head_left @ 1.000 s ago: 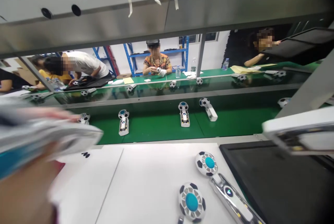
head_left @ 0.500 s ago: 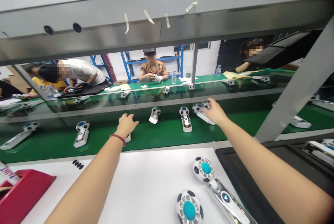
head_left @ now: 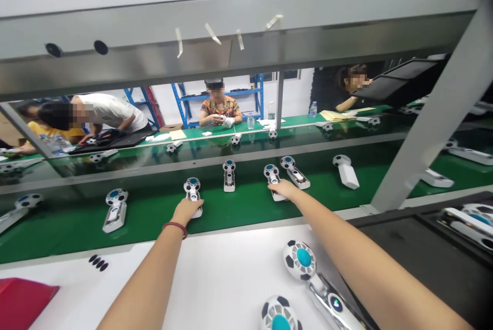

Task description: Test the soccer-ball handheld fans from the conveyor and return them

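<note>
My left hand point(head_left: 187, 211) is closed around the handle of a small handheld fan point(head_left: 192, 185) with a football-patterned head, lying on the green belt. Further right, my right hand point(head_left: 285, 189) grips the handle of a second such fan point(head_left: 271, 171), its thumb and fingers about the sides. Close beside that one lies another fan point(head_left: 296, 172), tilted, with its handle interior showing. Between my hands a fan point(head_left: 229, 176) stands apart on the belt. On the white worktop below are a larger-looking fan point(head_left: 300, 260) with a lit display and a partly cut-off fan head point(head_left: 279, 314).
Several more fans lie along the green belt point(head_left: 154, 222). A black tray point(head_left: 400, 248) is at the right, a red bin point(head_left: 25, 296) at the left, near black oval pads point(head_left: 98, 263). A slanted metal post point(head_left: 419, 114) rises at right. Co-workers sit across.
My left hand has come down onto a fan and closed on its handle. My right hand has moved left and down, from spread fingers by one fan to gripping another. The view has shifted slightly.
</note>
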`<state>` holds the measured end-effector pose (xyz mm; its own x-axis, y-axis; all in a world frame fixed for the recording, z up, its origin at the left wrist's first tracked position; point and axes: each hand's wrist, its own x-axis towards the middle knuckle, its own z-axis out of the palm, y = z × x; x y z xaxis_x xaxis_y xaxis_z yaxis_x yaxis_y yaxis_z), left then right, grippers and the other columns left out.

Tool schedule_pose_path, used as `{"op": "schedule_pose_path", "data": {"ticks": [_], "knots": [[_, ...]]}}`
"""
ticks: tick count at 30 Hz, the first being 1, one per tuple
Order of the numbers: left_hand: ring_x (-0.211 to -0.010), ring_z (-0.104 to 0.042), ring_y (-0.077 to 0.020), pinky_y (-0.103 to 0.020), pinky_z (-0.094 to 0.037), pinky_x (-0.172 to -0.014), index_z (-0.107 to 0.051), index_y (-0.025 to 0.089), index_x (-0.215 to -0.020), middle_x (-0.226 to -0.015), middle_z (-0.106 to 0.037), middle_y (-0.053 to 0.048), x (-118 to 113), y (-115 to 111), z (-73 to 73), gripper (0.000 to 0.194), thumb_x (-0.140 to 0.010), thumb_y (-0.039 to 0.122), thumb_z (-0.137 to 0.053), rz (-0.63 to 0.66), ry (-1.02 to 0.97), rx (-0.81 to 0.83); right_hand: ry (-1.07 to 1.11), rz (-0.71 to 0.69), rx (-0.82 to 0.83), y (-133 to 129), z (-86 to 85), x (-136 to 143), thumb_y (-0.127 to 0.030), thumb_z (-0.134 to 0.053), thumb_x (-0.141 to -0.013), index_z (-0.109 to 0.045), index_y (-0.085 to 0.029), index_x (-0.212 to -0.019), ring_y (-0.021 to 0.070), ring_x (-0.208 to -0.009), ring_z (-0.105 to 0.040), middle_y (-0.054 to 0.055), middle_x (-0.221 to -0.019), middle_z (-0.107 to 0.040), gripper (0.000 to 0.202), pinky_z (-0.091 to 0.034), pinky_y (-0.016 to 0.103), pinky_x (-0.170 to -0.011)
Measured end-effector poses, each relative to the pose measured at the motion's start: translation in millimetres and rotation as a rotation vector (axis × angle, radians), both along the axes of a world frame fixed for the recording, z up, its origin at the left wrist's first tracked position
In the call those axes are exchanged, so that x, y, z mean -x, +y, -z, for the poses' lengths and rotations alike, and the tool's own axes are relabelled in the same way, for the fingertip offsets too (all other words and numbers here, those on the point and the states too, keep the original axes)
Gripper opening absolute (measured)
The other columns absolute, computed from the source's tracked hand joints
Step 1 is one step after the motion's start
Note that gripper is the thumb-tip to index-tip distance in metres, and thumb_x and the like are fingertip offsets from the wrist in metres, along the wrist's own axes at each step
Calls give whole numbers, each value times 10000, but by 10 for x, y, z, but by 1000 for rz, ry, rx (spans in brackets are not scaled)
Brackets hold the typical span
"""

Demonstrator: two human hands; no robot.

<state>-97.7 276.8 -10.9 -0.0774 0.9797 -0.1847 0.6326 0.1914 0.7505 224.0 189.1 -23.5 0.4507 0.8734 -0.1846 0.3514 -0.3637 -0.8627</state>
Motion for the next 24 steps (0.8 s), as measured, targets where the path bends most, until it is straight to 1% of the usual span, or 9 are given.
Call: {"op": "schedule_pose_path", "data": {"ticks": [2,4,7,9,10,12,15,18,24], "knots": [[-507,-500,-121,-262,-421,-503,-529,127,-758,-598,-516,-11,-106,-155,-9,306,-812,419,-456,-18,-223,21,130,-41,-73,-148,-36,38,-427,-569,-692,-564,-114,-942,274,-818,-612,132,-865,-628,401,-483,362,-665],[-490,-495,-118,-244,-411,-469,-517,151,-809,-610,-515,-5,-191,-379,-59,328,-829,443,-368,-30,-456,3,232,-73,-173,-340,-120,92,-448,-522,-744,-500,-179,-1037,212,-850,-613,79,-932,-621,398,-500,320,-687],[-599,-550,-116,-238,-466,-546,-512,205,-908,-723,-555,4,-274,-775,-223,281,-816,439,-387,3,-744,-50,458,-133,-350,-649,-362,208,-398,-563,-746,-401,-285,-1126,161,-888,-609,9,-1014,-596,429,-509,306,-745],[-666,-579,-134,-262,-496,-603,-528,207,-925,-773,-580,-5,-299,-1020,-382,205,-790,348,-465,45,-981,-17,779,-145,-432,-830,-571,307,-376,-591,-739,-457,-260,-1062,169,-829,-623,20,-963,-607,368,-515,339,-746],[-687,-589,-148,-278,-506,-616,-540,198,-928,-799,-594,-17,-303,-1124,-465,191,-781,307,-484,63,-1085,28,904,-112,-409,-907,-674,359,-415,-571,-752,-500,-219,-986,168,-758,-628,32,-874,-620,313,-521,340,-718],[-696,-602,-178,-312,-519,-612,-565,170,-915,-822,-610,-45,-301,-1285,-614,213,-794,317,-470,74,-1231,129,1075,-81,-352,-1029,-850,453,-562,-469,-775,-534,-169,-861,164,-662,-619,46,-734,-613,408,-523,347,-682],[-628,-596,-203,-335,-514,-547,-589,133,-878,-766,-609,-75,-294,-1406,-741,463,-812,529,-358,58,-1255,234,1198,-72,-319,-1139,-1001,523,-711,-381,-723,-530,-154,-797,178,-661,-616,56,-686,-607,582,-512,385,-706],[-550,-576,-206,-318,-484,-482,-599,104,-843,-680,-594,-83,-312,-1437,-750,645,-764,663,-287,67,-1220,255,1197,-30,-342,-1183,-1017,504,-723,-405,-700,-533,-152,-833,201,-705,-623,58,-715,-617,600,-504,422,-728],[-423,-511,-175,-272,-407,-386,-577,133,-737,-529,-557,-41,-361,-1442,-525,593,-717,682,-354,-15,-1082,-18,823,78,-592,-1141,-693,368,-546,-589,-683,-512,-174,-866,158,-544,-582,17,-616,-598,422,-455,244,-485]]}}
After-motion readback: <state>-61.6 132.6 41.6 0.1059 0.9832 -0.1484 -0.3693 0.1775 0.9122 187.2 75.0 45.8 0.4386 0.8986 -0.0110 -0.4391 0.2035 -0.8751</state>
